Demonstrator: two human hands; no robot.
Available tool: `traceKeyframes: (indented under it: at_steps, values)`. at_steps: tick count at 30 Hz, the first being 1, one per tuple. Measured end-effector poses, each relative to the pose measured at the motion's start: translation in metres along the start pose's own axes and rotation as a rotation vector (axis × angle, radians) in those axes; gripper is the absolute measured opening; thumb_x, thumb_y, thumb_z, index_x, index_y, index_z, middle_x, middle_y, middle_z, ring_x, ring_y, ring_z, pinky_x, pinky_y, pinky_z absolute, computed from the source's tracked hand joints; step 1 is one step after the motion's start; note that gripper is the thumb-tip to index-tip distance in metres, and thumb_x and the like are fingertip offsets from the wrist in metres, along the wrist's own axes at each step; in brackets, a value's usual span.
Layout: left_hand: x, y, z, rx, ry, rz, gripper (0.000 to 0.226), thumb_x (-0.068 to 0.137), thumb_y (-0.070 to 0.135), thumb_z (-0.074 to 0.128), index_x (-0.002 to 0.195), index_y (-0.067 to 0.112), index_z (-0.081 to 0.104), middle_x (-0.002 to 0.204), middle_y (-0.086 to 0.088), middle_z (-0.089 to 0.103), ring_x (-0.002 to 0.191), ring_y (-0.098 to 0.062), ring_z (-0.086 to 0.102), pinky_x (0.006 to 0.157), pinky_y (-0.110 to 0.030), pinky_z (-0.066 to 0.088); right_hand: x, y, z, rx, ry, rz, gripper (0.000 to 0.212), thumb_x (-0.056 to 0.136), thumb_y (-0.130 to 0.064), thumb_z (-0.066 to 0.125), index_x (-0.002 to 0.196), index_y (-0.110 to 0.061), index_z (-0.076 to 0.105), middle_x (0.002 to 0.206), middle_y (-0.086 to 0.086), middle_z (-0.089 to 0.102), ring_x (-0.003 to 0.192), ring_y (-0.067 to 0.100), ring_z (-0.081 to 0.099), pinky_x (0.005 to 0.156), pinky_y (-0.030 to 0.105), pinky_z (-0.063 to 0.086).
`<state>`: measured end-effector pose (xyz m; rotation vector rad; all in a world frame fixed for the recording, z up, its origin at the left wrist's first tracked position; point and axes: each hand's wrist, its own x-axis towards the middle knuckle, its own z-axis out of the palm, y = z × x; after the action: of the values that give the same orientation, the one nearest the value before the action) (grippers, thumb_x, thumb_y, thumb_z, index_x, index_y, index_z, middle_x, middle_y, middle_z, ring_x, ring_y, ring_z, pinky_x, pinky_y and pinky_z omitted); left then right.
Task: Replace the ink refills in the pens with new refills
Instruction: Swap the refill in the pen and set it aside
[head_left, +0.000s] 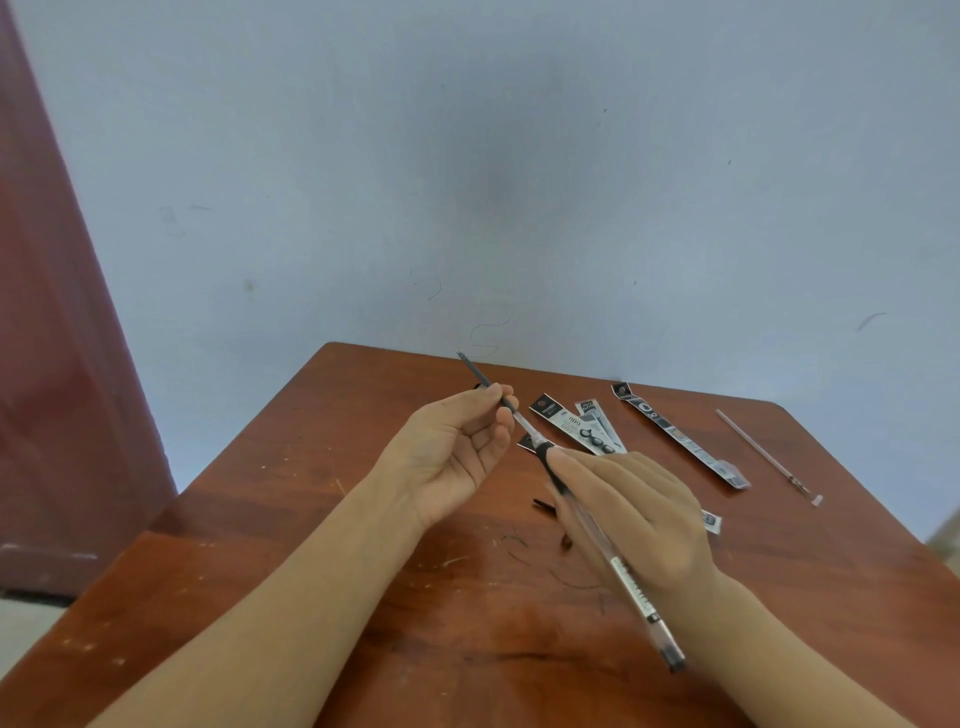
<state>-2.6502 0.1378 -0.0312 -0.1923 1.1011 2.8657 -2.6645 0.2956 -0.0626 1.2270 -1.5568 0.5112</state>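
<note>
My right hand (631, 514) grips a clear pen barrel (631, 584) with a black rubber grip, slanted from lower right up to the left. A thin refill (480, 375) sticks out of the barrel's front end, its tip pointing up and left. My left hand (460, 444), palm up, pinches that refill between thumb and fingertips. Both hands hover above the brown wooden table (322, 545). A bare refill (763, 452) lies on the table at the far right.
Several refill packets (576, 423) lie behind my right hand, and a long packet (680, 434) lies further right. A small dark piece (543, 504) rests on the table by my right hand. A blue-grey wall stands behind the table; a dark red door is at left.
</note>
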Motion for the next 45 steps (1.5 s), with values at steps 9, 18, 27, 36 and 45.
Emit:
traceKeyframes:
  at_steps: [9,18,27,36,45]
  values:
    - [-0.001,-0.001,0.001,0.081,-0.05,0.009,0.006,0.074,0.005,0.056,0.075,0.001,0.061,0.054,-0.004,0.063,0.041,-0.007,0.056,0.042,-0.014,0.049,0.0,0.001,-0.001,0.014,0.005,0.021,0.021,0.083,-0.01,0.061,0.102,-0.004,0.056,0.079,0.011,0.073,0.068,0.017,0.068,0.066,0.021,0.053]
    - [-0.002,-0.005,-0.002,0.443,-0.241,-0.033,0.014,0.068,0.022,0.062,0.078,0.013,0.068,0.087,-0.004,0.065,0.07,-0.012,0.062,0.064,-0.023,0.051,-0.004,0.01,0.002,-0.136,-0.126,-0.063,0.026,0.081,-0.002,0.062,0.105,-0.004,0.055,0.075,0.009,0.072,0.062,0.016,0.063,0.057,0.021,0.042]
    - [-0.007,-0.003,0.0,0.694,-0.292,-0.192,0.063,0.072,0.05,0.053,0.106,-0.002,0.062,0.093,-0.014,0.07,0.079,-0.023,0.066,0.064,-0.027,0.054,0.005,0.025,-0.009,-0.34,-0.09,-0.008,0.022,0.093,0.002,0.039,0.109,0.002,0.054,0.087,0.018,0.072,0.073,0.029,0.068,0.069,0.032,0.047]
    - [-0.01,-0.003,0.002,0.808,-0.355,-0.14,0.029,0.066,0.023,0.067,0.092,0.009,0.068,0.079,-0.004,0.07,0.067,-0.012,0.065,0.065,-0.024,0.055,0.01,0.025,-0.011,-0.402,-0.45,0.236,0.062,0.068,0.002,0.032,0.13,-0.003,0.034,0.118,0.015,0.064,0.117,0.028,0.037,0.076,0.045,0.053]
    - [-0.003,0.002,-0.002,0.85,-0.066,0.19,0.007,0.081,0.011,0.061,0.084,0.012,0.067,0.072,-0.001,0.071,0.069,-0.013,0.066,0.063,-0.023,0.055,0.011,0.026,-0.022,0.173,-0.449,0.864,0.026,0.087,-0.013,0.058,0.112,-0.015,0.063,0.074,-0.02,0.054,0.069,-0.011,0.051,0.064,0.004,0.036]
